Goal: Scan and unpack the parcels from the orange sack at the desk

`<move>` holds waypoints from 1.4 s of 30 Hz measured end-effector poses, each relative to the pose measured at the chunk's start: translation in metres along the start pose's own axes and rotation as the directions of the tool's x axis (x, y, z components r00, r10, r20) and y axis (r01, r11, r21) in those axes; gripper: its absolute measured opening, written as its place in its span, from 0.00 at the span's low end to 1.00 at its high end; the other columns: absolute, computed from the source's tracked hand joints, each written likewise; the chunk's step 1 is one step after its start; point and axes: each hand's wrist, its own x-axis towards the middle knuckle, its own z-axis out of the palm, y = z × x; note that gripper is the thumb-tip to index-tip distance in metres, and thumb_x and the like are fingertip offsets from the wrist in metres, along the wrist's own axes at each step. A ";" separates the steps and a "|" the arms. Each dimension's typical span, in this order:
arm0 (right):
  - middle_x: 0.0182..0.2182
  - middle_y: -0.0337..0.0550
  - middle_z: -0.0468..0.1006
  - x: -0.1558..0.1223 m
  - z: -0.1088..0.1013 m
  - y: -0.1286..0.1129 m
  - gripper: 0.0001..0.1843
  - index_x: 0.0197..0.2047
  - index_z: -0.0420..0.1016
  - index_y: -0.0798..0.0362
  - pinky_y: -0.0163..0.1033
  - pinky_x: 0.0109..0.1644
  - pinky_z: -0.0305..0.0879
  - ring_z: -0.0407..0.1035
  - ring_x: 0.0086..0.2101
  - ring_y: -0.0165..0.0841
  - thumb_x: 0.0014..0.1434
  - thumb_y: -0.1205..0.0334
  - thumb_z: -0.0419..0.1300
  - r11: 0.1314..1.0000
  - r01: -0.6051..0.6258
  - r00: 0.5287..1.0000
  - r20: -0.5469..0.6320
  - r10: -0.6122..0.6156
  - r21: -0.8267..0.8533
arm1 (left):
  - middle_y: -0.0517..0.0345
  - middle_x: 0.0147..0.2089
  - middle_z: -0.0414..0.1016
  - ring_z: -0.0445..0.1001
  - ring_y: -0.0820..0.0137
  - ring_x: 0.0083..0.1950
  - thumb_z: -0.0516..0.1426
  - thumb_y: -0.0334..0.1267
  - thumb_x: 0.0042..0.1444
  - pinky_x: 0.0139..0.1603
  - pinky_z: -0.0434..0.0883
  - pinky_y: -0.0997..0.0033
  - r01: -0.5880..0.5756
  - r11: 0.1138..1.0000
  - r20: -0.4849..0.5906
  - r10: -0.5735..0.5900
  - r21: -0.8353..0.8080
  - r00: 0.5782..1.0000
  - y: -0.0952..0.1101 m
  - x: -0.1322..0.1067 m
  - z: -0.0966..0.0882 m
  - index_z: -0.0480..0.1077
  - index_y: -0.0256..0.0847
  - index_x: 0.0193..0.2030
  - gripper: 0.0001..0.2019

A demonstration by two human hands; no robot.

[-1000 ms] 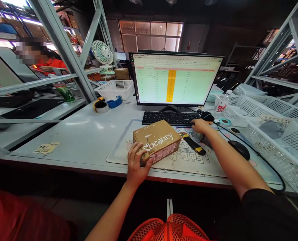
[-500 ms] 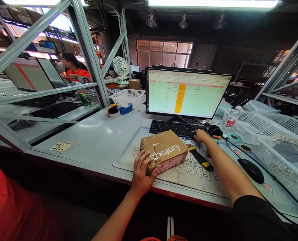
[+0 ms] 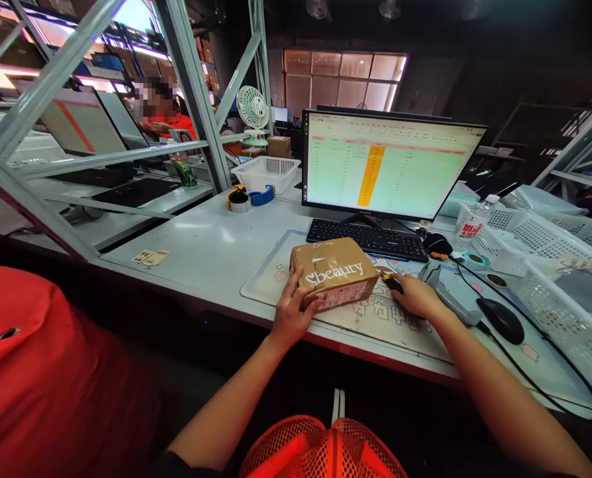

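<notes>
On the white surface [image 3: 191, 245], well left, I see a silver tape roll [image 3: 239, 199] beside a blue tape dispenser [image 3: 262, 195]. My left hand [image 3: 292, 307] is on a brown cardboard parcel [image 3: 333, 272] with white "Sbeauty" lettering, its fingers [image 3: 296, 282] spread wide around the parcel's left corner. The parcel lies on a printed desk mat [image 3: 400, 338], just below a black keyboard [image 3: 366, 240]. My right hand [image 3: 415, 297] sits just beside the parcel, its fingers [image 3: 400, 292] curled narrow over a slim black-and-yellow tool [image 3: 391, 283] — mostly hidden. Further right come a grey handheld device [image 3: 448, 302], a black corded mouse [image 3: 501, 320] and a white plastic mesh basket [image 3: 569, 312].
</notes>
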 end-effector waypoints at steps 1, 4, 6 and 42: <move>0.58 0.64 0.79 -0.005 0.001 0.003 0.29 0.70 0.70 0.57 0.49 0.56 0.70 0.77 0.54 0.49 0.68 0.61 0.55 1.000 -0.011 1.000 -0.015 0.012 0.028 | 0.36 0.76 0.65 0.64 0.48 0.78 0.63 0.39 0.70 0.71 0.74 0.41 0.010 1.000 -0.011 -0.010 -0.011 1.000 0.000 0.002 -0.003 0.72 0.42 0.55 0.10; 0.57 0.63 0.80 -0.015 -0.004 0.014 0.28 0.69 0.69 0.59 0.47 0.58 0.71 0.77 0.55 0.46 0.70 0.64 0.48 0.991 -0.022 0.997 -0.068 0.032 0.134 | 0.37 0.73 0.70 0.70 0.51 0.74 0.63 0.38 0.70 0.71 0.74 0.43 0.039 0.998 -0.018 -0.040 -0.056 0.999 0.001 0.009 -0.020 0.71 0.41 0.55 0.10; 0.52 0.56 0.83 -0.020 -0.010 0.018 0.26 0.67 0.67 0.57 0.43 0.52 0.74 0.80 0.49 0.41 0.71 0.63 0.44 0.961 -0.024 0.996 -0.075 0.046 0.276 | 0.38 0.72 0.70 0.70 0.51 0.74 0.63 0.36 0.70 0.72 0.73 0.40 0.001 0.997 -0.002 -0.001 -0.076 1.000 0.002 0.014 -0.033 0.71 0.42 0.55 0.10; 0.19 0.37 0.74 -0.043 -0.047 -0.052 0.21 0.36 0.65 0.50 0.33 0.15 0.63 0.65 0.14 0.30 0.69 0.41 0.59 0.188 -0.237 0.929 0.279 -0.243 0.953 | 0.34 0.75 0.65 0.62 0.44 0.78 0.79 0.50 0.37 0.81 0.56 0.40 0.703 0.634 0.603 -0.436 -0.321 0.668 -0.070 0.048 -0.019 0.60 0.36 0.74 0.58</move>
